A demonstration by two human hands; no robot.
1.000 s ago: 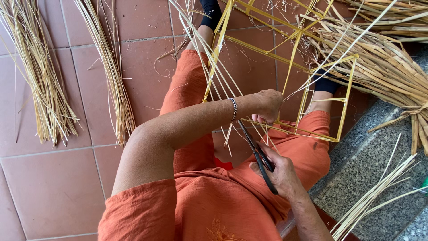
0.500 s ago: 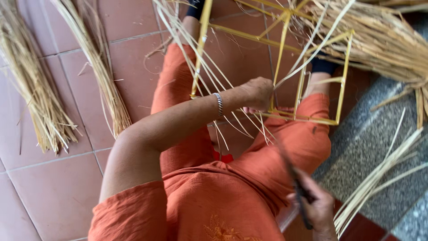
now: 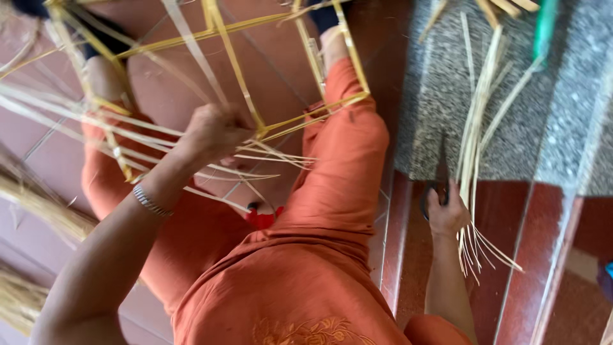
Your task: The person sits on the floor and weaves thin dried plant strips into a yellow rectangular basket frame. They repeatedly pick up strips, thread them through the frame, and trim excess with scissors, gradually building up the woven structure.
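Terracotta floor tiles (image 3: 191,83), speckled stone step (image 3: 440,96)

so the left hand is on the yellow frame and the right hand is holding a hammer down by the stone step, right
Not a hammer. In the head view the right hand holds dark scissors beside the loose straw strips by the stone step. The left hand is on the yellow frame, as you said.

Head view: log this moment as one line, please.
left hand: grips yellow frame and loose strips | right hand: holds dark scissors at stone ledge | strip bundle: beside right hand
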